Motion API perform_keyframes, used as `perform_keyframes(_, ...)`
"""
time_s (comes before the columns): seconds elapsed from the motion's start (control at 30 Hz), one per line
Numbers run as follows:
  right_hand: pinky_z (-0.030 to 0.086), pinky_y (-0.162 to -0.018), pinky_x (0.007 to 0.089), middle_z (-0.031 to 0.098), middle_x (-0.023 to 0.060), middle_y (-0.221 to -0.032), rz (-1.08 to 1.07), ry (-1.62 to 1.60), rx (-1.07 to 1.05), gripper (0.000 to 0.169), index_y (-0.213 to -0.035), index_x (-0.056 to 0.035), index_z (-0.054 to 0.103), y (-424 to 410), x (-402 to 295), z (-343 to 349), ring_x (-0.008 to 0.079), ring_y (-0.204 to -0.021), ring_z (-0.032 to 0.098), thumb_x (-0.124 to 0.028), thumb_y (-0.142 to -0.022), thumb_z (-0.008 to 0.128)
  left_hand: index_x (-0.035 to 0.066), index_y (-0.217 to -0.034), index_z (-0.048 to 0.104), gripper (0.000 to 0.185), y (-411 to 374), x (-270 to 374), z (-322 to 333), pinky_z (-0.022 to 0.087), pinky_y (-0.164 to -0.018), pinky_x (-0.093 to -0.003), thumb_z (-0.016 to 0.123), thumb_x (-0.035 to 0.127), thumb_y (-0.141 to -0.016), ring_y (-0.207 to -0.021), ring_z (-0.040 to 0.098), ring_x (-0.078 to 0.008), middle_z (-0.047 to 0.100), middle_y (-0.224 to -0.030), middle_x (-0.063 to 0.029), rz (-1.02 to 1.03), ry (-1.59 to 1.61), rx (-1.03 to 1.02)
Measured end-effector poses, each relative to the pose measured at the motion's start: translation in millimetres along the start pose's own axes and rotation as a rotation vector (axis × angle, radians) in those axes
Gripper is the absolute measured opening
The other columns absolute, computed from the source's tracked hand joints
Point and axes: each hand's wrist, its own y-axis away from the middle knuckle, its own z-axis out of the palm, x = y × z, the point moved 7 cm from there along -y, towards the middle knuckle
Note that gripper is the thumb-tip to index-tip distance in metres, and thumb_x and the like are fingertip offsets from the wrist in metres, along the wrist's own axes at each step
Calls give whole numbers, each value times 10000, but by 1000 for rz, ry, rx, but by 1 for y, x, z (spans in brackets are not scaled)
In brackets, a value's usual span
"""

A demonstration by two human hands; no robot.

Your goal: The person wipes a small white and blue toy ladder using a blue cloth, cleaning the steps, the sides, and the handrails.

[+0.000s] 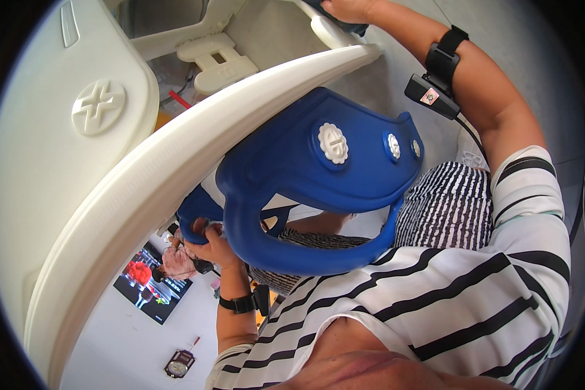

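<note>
A large blue moulded-plastic panel (pixel 292 161) with a looped handle and several white scalloped screw caps (pixel 333 143) lies across the middle, in front of my striped shirt. Beside it, at the lower left, my left hand (pixel 214 248) has its fingers around the edge of a blue plastic part (pixel 195 214) with a round opening. My right hand (pixel 347 9), partly cut off at the top edge, is closed on a dark cloth-like item (pixel 343 23) near the end of a white plastic piece. A long curved white plastic rail (pixel 175 141) runs between the hands.
A broad white plastic panel (pixel 34 146) with a raised cross stands at left. Behind the rail are a white plastic bracket (pixel 224 68) and a red item (pixel 179 99). A wall screen (pixel 152 282), a person in pink (pixel 178 261) and a dark-framed dial (pixel 179 363) are at lower left.
</note>
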Motion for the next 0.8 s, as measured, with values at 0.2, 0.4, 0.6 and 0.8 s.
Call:
perform_keyframes(0.2,510,-805,466,690,227,-929,154,217,-167,298,-940,-51,722,11,41,15,398,-909,661,-77,-748,496,29,-1171,486,384,-2,0,-1,470,-566,-248,528,-18,-792,-646,574,-148,643,-996,-102,21,-44,-10)
perform_keyframes(0.4,523,-776,404,709,172,-901,-109,-264,-6,252,-939,-90,731,20,-23,-9,316,-849,680,-134,-785,536,8,-1160,485,358,-4,-3,-2,485,-572,-250,527,-8,-805,-664,589,-153,647,-1021,-108,-18,-38,-16)
perform_keyframes(0.6,535,-713,417,684,241,-797,112,-390,390,272,-875,-3,706,-9,-5,-48,329,-758,689,-186,-755,545,14,-1203,476,394,-4,1,-8,473,-579,-241,511,-10,-812,-669,580,-151,637,-1033,-114,-9,-27,10)
perform_keyframes(0.8,549,-714,450,692,190,-849,101,-276,117,272,-1069,-127,667,-18,-31,-26,355,-794,684,-146,-830,539,7,-1240,461,431,-1,9,-5,471,-598,-236,505,-16,-811,-691,569,-139,635,-1037,-110,18,28,-8)
